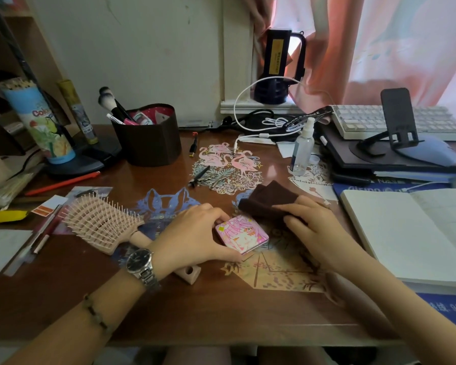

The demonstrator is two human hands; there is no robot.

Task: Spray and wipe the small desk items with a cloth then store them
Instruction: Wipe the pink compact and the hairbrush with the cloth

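A small square pink compact (242,233) with a cartoon print lies flat on the brown desk (221,306). My left hand (195,233) grips it by its left and near edges. Just right of it, my right hand (313,227) holds a dark brown cloth (266,200) against the desk, fingers curled over its near end. The cloth touches the compact's far corner. A clear spray bottle (302,148) with a white nozzle stands upright behind the cloth. A pink hairbrush (103,222) lies bristles up to the left of my left hand.
A dark heart-shaped holder (148,140) with makeup brushes stands at the back. Small metal tools (211,177) lie on a flamingo paper cutout. An open notebook (411,233) sits at the right, with a keyboard (395,122), phone stand and mouse behind it. Pens lie at the left.
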